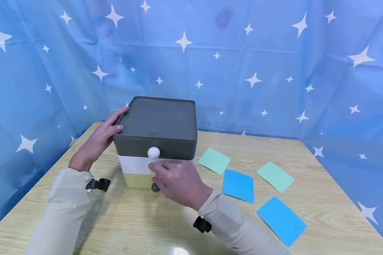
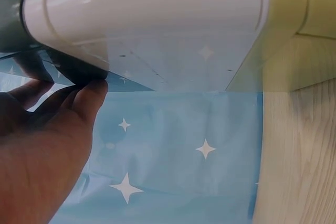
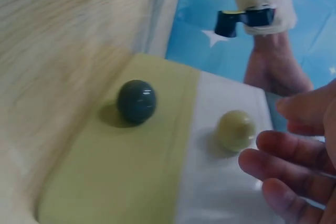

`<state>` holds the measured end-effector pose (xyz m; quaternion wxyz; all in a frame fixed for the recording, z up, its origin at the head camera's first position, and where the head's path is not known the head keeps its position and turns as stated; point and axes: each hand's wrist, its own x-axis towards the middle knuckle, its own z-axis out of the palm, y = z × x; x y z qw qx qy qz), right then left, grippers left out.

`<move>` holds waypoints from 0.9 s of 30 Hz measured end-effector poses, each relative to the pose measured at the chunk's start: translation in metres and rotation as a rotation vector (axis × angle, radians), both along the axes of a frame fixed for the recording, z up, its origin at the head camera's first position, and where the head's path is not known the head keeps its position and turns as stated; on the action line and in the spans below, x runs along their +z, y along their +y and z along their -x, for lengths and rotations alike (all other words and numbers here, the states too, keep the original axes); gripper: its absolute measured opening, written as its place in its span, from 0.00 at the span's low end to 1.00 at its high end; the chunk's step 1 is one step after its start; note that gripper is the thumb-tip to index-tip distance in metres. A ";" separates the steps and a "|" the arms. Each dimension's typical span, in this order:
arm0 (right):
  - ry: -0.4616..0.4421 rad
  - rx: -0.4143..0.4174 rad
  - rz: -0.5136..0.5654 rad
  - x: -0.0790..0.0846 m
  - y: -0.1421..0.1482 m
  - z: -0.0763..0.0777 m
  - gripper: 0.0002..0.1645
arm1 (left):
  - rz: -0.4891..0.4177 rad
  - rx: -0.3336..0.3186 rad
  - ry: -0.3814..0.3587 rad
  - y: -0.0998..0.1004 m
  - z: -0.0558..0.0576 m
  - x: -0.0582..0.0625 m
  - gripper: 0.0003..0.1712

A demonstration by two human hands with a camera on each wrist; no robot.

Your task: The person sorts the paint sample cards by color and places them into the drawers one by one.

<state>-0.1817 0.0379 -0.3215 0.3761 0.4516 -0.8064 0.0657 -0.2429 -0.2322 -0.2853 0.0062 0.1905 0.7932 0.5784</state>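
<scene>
- One drawer box (image 1: 162, 118) stood toward the back left corner of the desk (image 1: 322, 166), its three tiers stacked: grey tier (image 1: 178, 150) on top, white tier (image 1: 132, 165) between, yellow tier (image 1: 137, 180) at the bottom
- Three round knobs, one to each front, seemed the best places to take hold: white knob (image 1: 153, 153) on the grey tier, yellow knob (image 3: 236, 130) on the white, dark knob (image 1: 155, 187) on the yellow; a pinch behind the ball would suit, with the other hand bracing a side
- Stiff, smooth and glossy, the box looked like fairly light plastic, a bit slippery, apt to slide if pulled unbraced, and not very fragile
- Two hands were at it: the left hand (image 1: 99, 141) touched the grey tier's left side, fingers extended, not clenched; the right hand (image 1: 180, 182) was by the yellow knob, fingers loosely bent and, in its wrist view, grasping nothing
- Four cards lay flat between the box and the desk's right edge, none overlapping: two green cards (image 1: 275, 176) and two blue cards (image 1: 282, 221), probably thin and light, easiest to lift by a corner
</scene>
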 end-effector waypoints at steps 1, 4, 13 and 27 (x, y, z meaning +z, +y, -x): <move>-0.004 -0.005 -0.008 -0.002 0.000 0.002 0.17 | 0.000 -0.001 -0.001 0.000 0.000 0.000 0.34; -0.014 -0.027 -0.032 -0.009 0.000 0.006 0.20 | 0.003 0.002 0.000 0.000 0.000 -0.001 0.34; 0.026 -0.067 -0.045 -0.021 -0.001 0.014 0.19 | -0.010 -0.005 0.009 0.000 0.000 -0.002 0.34; 0.121 -0.094 -0.029 -0.027 -0.008 0.013 0.12 | -0.011 -0.008 0.007 0.000 -0.002 -0.003 0.34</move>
